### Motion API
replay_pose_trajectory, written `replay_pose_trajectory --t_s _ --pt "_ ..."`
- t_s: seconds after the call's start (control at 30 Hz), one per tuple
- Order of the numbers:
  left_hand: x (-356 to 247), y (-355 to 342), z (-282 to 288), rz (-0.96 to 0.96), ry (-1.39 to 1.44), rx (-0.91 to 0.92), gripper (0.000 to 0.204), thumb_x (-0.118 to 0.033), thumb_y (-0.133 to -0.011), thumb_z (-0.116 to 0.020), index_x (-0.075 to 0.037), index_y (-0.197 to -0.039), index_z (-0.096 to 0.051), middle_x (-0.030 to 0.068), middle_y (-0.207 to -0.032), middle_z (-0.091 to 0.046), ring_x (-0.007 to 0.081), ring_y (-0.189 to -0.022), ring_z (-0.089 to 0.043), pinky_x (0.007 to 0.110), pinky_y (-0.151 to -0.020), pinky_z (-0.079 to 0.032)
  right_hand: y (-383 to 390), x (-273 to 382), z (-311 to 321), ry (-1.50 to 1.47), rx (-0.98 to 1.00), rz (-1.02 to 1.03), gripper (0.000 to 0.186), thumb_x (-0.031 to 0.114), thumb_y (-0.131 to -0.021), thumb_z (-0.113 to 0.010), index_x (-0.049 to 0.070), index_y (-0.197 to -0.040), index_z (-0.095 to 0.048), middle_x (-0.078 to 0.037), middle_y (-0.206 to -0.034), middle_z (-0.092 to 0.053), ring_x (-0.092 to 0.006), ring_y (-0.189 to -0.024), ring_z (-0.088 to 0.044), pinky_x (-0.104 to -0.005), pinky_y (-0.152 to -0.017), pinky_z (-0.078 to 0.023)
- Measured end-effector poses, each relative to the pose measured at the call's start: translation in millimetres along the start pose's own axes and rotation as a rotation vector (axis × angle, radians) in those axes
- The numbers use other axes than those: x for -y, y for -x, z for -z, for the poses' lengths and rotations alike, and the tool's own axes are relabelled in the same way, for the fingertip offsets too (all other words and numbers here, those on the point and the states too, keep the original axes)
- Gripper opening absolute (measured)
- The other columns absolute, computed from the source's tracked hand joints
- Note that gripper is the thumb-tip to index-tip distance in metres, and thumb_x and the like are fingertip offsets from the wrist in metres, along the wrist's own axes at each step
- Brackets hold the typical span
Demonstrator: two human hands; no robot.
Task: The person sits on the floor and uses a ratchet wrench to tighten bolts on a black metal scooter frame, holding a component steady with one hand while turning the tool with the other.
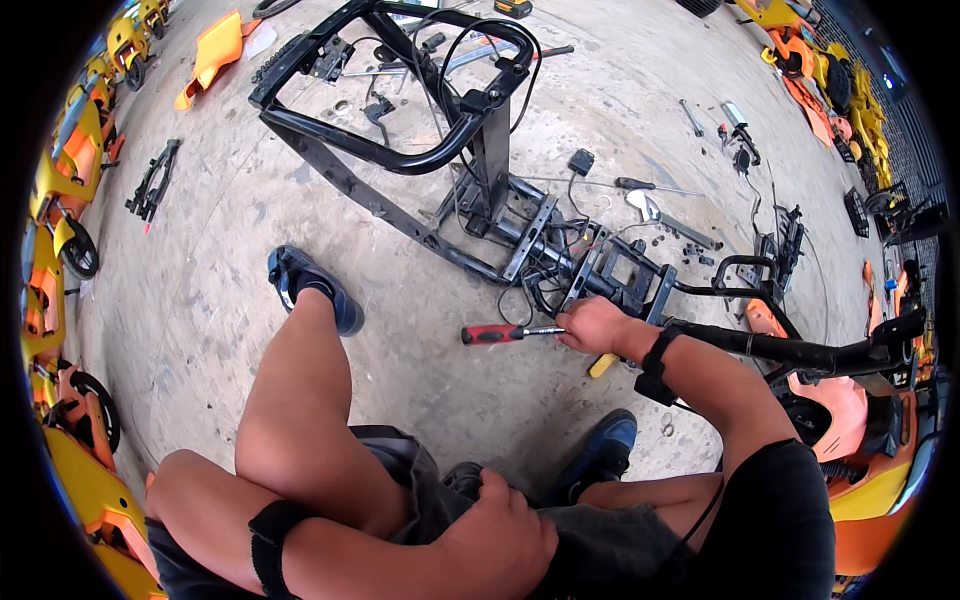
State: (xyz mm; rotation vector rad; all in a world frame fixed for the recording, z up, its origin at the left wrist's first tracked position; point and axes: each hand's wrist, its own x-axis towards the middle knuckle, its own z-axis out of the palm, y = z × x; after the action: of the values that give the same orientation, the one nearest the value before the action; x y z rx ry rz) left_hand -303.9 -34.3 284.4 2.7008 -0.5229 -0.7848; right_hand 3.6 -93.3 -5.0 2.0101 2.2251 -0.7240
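My right hand (598, 328) is closed around the metal end of a ratchet wrench (492, 334) with a red and black grip. The grip points left, and the wrench's head is hidden in my fingers. This hand is at the near side of a black metal vehicle frame (540, 245) lying on the floor, beside its crossbars and loose wires. Below the hand, a yellow piece (602, 366) sits on the concrete. My left hand (505, 535) rests on my lap over dark shorts (415, 470), its fingers lying against the cloth with nothing seen in them.
Right of the frame lie an adjustable wrench (672, 221), a screwdriver (655, 186) and several small black parts. A black bracket (155, 185) and an orange panel (213, 55) are at left. Yellow and orange scooters (75, 160) line both sides; an orange body panel (830, 410) stands near my right arm.
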Motion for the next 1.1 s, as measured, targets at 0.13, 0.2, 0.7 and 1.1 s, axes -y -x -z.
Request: replay_pose_trajectory --t_s 0.13,0.2,0.7,1.1 --pt "-1 2 -3 0.024 -0.021 -0.034 0.028 -0.021 -0.089 -0.051 -0.003 -0.105 -0.064 0.0118 -0.093 -0.068 0.0256 -0.089 -0.063 0.040 -0.080 -0.044 3 5 -6 -0.221 -0.273 -0.576 0.035 0.037 -0.094 -0.053 0.004 -0.085 -0.061 -0.020 -0.085 -0.068 -0.0413 -0.084 -0.064 -0.0505 -0.074 -0.050" --pt "-2 2 -4 0.024 -0.021 -0.015 0.028 -0.020 -0.089 -0.051 -0.003 -0.106 -0.064 0.0119 -0.093 -0.068 0.0257 -0.089 -0.063 0.040 -0.081 -0.044 -4 1 -11 -0.404 -0.454 -0.983 0.044 0.041 -0.097 -0.047 0.001 -0.089 -0.062 -0.024 -0.092 -0.068 -0.0441 -0.089 -0.064 -0.0515 -0.080 -0.050" --pt "-4 4 -4 -0.007 -0.033 -0.018 0.030 -0.020 -0.090 -0.050 -0.001 -0.110 -0.063 0.0135 -0.097 -0.069 0.0279 -0.093 -0.064 0.044 -0.086 -0.044 3 -10 0 -0.033 -0.097 0.018 0.025 0.033 -0.087 -0.061 0.008 -0.085 -0.061 -0.015 -0.074 -0.063 -0.0377 -0.075 -0.063 -0.0495 -0.068 -0.049" --pt "-2 7 -2 -0.027 -0.065 -0.034 0.030 -0.020 -0.088 -0.051 -0.001 -0.108 -0.063 0.0135 -0.095 -0.068 0.0282 -0.090 -0.064 0.044 -0.083 -0.045 -6 -14 -23 -0.401 -0.508 -1.057 0.044 0.040 -0.097 -0.047 -0.002 -0.097 -0.062 -0.027 -0.087 -0.067 -0.0452 -0.087 -0.064 -0.0516 -0.079 -0.050"
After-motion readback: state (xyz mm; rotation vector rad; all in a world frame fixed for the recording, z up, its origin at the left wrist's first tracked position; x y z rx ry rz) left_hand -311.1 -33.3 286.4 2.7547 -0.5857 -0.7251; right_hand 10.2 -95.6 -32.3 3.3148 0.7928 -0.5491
